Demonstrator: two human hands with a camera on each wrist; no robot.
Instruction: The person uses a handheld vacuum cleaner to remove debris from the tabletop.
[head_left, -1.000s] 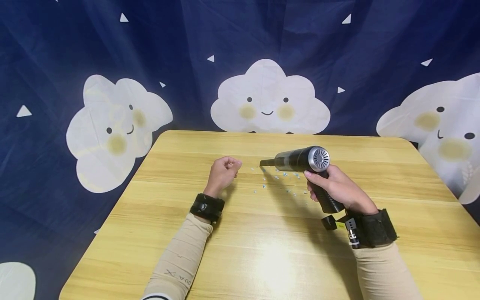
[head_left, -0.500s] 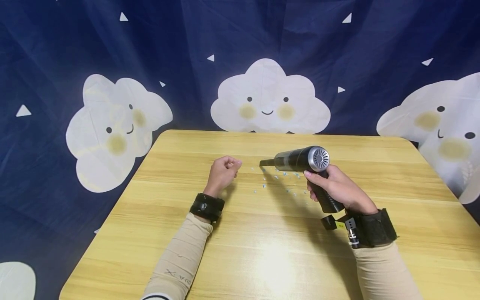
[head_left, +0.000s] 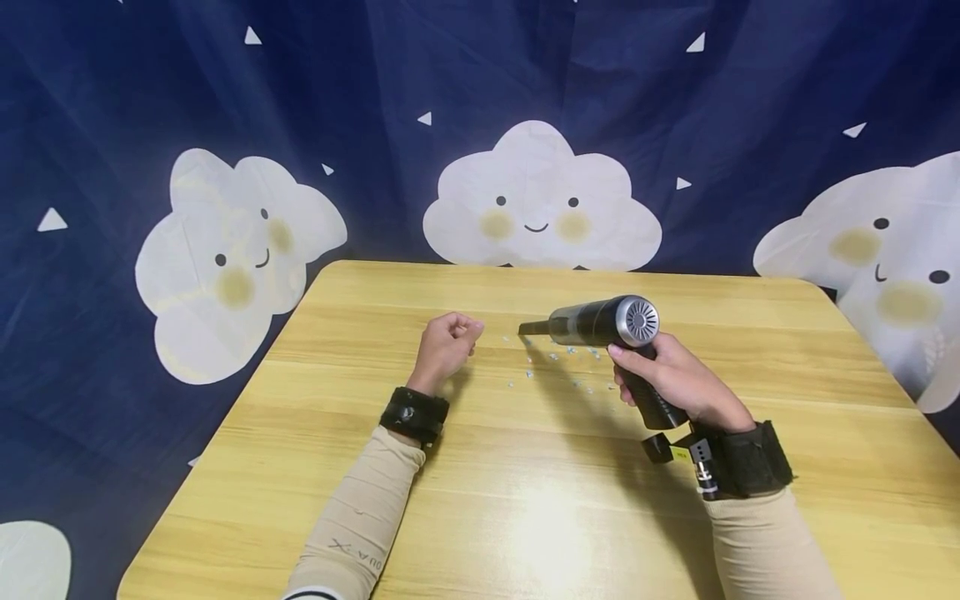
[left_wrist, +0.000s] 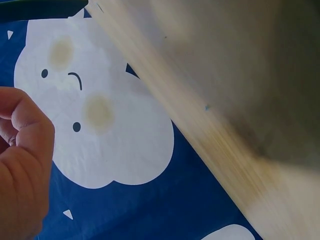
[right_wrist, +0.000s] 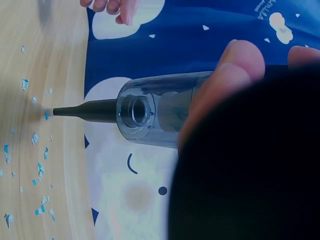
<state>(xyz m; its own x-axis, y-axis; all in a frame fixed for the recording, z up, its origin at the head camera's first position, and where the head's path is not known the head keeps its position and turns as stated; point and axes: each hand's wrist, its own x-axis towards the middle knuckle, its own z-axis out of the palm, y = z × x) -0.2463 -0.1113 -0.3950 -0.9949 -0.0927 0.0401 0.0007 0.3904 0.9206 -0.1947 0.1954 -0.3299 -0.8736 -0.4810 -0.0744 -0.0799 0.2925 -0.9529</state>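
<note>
My right hand point(head_left: 678, 379) grips the handle of a black and silver handheld vacuum cleaner point(head_left: 600, 321). Its narrow black nozzle point(right_wrist: 87, 111) points left and down at small blue and white paper scraps point(right_wrist: 40, 170) on the wooden table. Through the clear dust cup point(right_wrist: 172, 107) something pale shows, too blurred to name. To the left of the nozzle is my left hand point(head_left: 446, 346), idle, its fingers loosely curled round nothing. In the left wrist view only part of that hand point(left_wrist: 25, 165) appears at the left edge.
The light wooden table point(head_left: 337, 500) has rounded far corners. Behind it hangs a dark blue curtain point(head_left: 375, 100) printed with white smiling clouds. Black straps with small cameras sit on both wrists, and the right strap point(head_left: 742, 462) hangs close above the table.
Both hands and the vacuum cleaner stay almost in place. The whole head view shifts very slightly, and the scraps look the same.
</note>
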